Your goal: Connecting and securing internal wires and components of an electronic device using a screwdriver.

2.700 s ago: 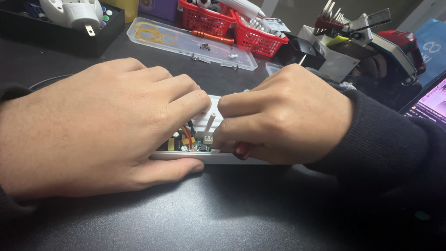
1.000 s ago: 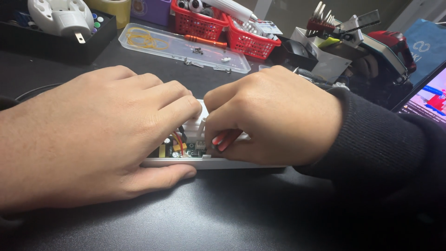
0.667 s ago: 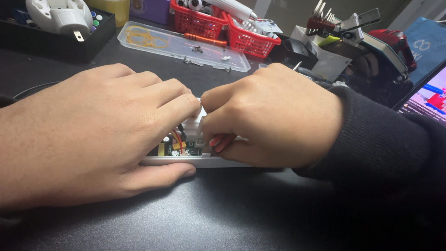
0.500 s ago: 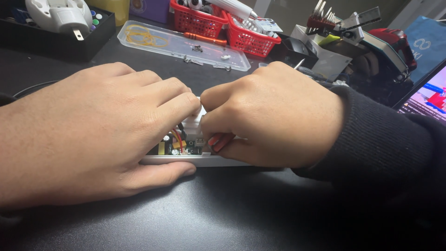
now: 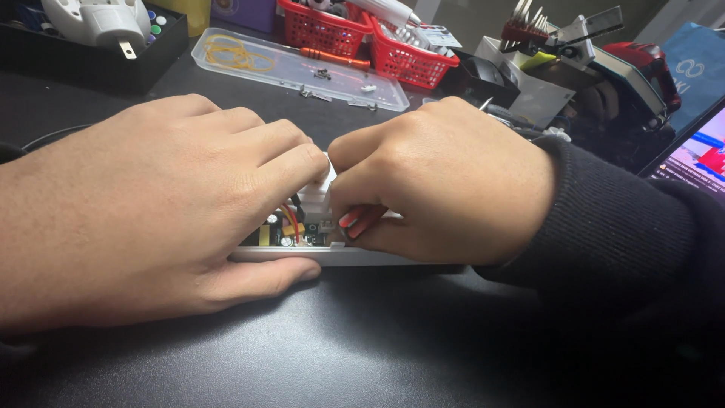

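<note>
A flat white device case (image 5: 377,257) lies open on the black table, showing a green circuit board (image 5: 278,233) with red and yellow wires. My left hand (image 5: 151,211) lies over the case's left part, thumb along its front edge, fingers curled over the board. My right hand (image 5: 445,189), in a black sleeve, covers the right part and pinches a small white connector (image 5: 316,198) above the board. A red-tipped tool (image 5: 355,221) shows under my right fingers. Most of the case is hidden by both hands.
Behind the hands lies a clear plastic lid (image 5: 294,68) with screws, rubber bands and an orange screwdriver. Two red baskets (image 5: 362,34) stand at the back. A black tray (image 5: 91,45) with a white plug adapter sits back left; tools and a screen (image 5: 695,155) are at right.
Both hands have stayed on the case. The right fingers have shifted slightly on the white connector; the view has moved only a little.
</note>
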